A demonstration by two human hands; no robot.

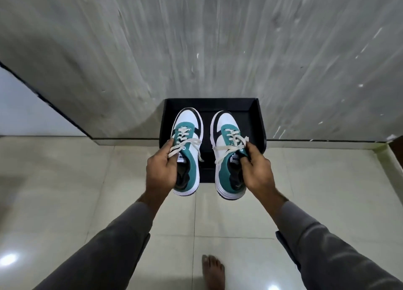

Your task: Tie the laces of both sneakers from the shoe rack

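Two white, teal and black sneakers hang side by side over a black box-like shelf (257, 124) at the foot of a grey wall. My left hand (160, 170) grips the left sneaker (189, 124) by its collar and tongue. My right hand (258, 170) grips the right sneaker (226, 124) the same way. Both toes point away from me, heels toward me. The cream laces (189, 142) on each shoe hang loose and untied, with ends trailing off the sides.
A grey streaked wall (196, 39) rises behind the shelf, with a dark skirting line. Glossy beige floor tiles (65, 180) spread below. My bare foot (212, 272) stands on the tiles at the bottom centre. A pale panel (26, 106) sits at the left.
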